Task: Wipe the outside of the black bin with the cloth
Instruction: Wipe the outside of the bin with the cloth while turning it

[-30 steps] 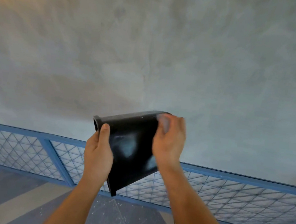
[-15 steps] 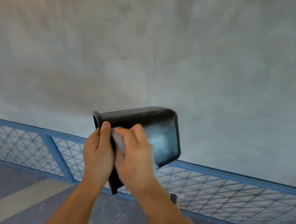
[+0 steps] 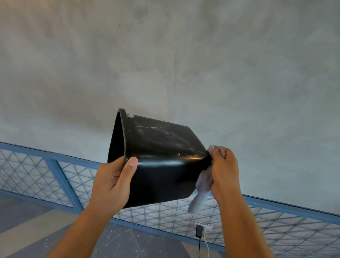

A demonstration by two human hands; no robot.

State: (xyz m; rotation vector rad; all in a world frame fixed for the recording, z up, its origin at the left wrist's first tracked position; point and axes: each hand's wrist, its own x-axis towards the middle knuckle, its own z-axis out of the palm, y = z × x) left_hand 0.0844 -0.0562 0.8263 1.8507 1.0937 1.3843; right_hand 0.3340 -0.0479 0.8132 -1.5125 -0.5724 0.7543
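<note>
Holds the black bin (image 3: pixel 161 161) up in the air on its side, before a grey wall (image 3: pixel 173 45) and above a blue mesh railing (image 3: pixel 24 172); grips it at the near lower part of the rim with the left hand (image 3: pixel 113 183), with the thumb flat on the outer wall and the fingers out of sight; bunches the pale cloth (image 3: pixel 201 187) in the curled fingers of the right hand (image 3: pixel 223 172) and presses it to the base end, with a loose tail hanging below; sets the long axis roughly level across the view, mouth to the left and base to the right, so puts the cloth at the end farthest from the holding grip; seems to be working round the base corner, with the scuffed top wall probably yet to do; calls next for a sweep leftward along that axis toward the rim, or a turn of the bin by the left wrist; risks bumping the left thumb near the rim
</note>
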